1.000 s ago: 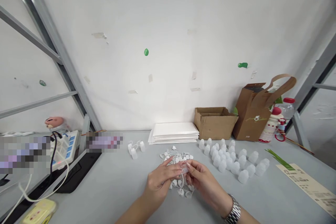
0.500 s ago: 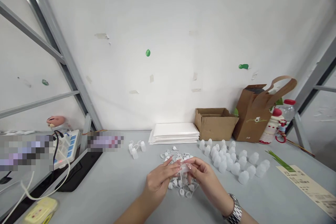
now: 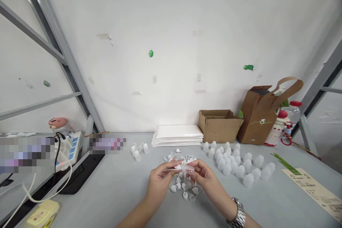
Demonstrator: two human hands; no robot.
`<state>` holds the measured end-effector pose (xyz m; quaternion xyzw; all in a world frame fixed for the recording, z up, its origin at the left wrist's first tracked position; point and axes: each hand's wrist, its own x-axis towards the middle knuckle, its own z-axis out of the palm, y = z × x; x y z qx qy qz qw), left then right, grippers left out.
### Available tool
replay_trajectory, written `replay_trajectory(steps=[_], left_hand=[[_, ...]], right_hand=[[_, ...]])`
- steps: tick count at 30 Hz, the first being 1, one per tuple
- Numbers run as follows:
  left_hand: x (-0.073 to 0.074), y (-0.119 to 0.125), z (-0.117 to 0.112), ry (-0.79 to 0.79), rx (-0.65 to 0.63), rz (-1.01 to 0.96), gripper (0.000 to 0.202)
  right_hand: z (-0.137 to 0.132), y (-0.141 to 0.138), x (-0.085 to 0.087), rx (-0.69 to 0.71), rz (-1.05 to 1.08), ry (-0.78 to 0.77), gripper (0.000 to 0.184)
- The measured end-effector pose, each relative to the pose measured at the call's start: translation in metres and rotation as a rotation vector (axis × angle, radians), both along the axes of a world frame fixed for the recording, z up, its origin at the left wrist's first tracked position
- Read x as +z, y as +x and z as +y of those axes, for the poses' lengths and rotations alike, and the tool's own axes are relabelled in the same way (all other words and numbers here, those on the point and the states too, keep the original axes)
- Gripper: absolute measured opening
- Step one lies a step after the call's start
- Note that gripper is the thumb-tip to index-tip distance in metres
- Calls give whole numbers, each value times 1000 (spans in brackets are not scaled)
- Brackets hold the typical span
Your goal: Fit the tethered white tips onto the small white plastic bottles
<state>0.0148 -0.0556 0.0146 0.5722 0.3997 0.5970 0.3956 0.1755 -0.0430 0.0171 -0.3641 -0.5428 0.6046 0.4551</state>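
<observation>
In the head view, my right hand (image 3: 205, 175) pinches a small translucent plastic bottle (image 3: 188, 168), which lies on its side in the air with its neck toward the left. My left hand (image 3: 159, 179) grips a white cap (image 3: 177, 166) at the bottle's neck; whether it is seated I cannot tell. Below both hands spreads a pile of white caps with looped straps (image 3: 184, 186). To the right stand several uncapped-looking translucent bottles (image 3: 233, 164). At the left, a few bottles with strapped caps (image 3: 137, 155) stand together.
A stack of white envelopes (image 3: 177, 135), an open cardboard box (image 3: 220, 128) and a brown paper bag (image 3: 258, 121) line the wall. A printed card (image 3: 315, 188) lies at the right. A dark flat pad (image 3: 80, 176) and a power strip (image 3: 72, 149) are at the left.
My left fingers have drawn back from over the bottle to the cap at its neck, leaving the bottle in plainer view. My right hand keeps its hold.
</observation>
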Motion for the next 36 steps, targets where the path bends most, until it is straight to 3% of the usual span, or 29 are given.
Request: replay_trajectory(steps=[4,10,13,18,20,28,31,36], left_hand=[[9,1,3,-211,-41,-165,12],[10,-2,9,-267,-89,-192,12],[9,-3,9,-277,-90,-182,10],[11,-3,7,-253,-81,-111,12],[12,-2,5,-241,-80,-87,13],[13,-3,9,-273,-36,-92,16],[10,-5,12,-294,-71,-112,18],[9,-3,12,-325,-118,-173,22]], right_hand=[[-8,0,-5,-159,-224,221,23],[-14,5,-4,-219,-389,368,18],[-11,4,-2,-176,-342,296,21],[-1,0,-2,65,-166,-26,42],[2,-1,-4,98,-140,-100,46],[4,-1,-9,-11,-50,-25,45],[4,-1,-9,17,-76,-37,42],[3,-2,-8,73,-145,-138,54]])
